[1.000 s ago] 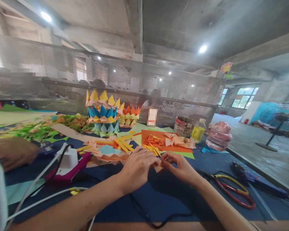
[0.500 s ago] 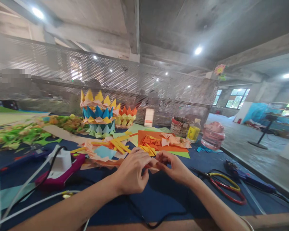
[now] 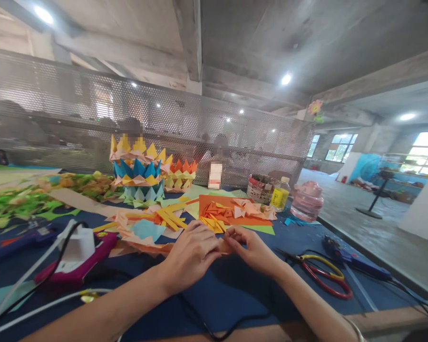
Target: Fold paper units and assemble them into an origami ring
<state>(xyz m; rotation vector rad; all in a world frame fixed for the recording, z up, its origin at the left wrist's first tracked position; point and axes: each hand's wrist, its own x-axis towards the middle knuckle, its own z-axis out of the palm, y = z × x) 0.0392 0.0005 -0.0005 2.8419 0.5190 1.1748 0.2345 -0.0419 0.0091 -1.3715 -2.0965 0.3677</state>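
A peach folded-paper strip (image 3: 144, 247) runs from the left of the table into my hands. My left hand (image 3: 192, 254) is closed on it, fingers curled over the top and thumb pressed below. My right hand (image 3: 246, 244) pinches the strip's right end between thumb and fingers, close beside the left hand. Most of the held part is hidden behind my fingers. Just beyond lie yellow paper strips (image 3: 171, 217) and an orange sheet (image 3: 248, 216) bearing folded orange and peach pieces. A light blue paper piece (image 3: 148, 229) rests by the peach strip.
Folded-paper crowns (image 3: 139, 173) stand at the back left. Scissors (image 3: 324, 273) and a glue gun (image 3: 356, 259) lie on the right. A power strip (image 3: 78, 261) with cables sits at left. A yellow-labelled bottle (image 3: 280, 194) and pink jug (image 3: 307, 202) stand at back right.
The view has shifted slightly, so the scene sits further left. My left thumb has straightened toward the right hand along the strip. Both hands stay on the peach paper.
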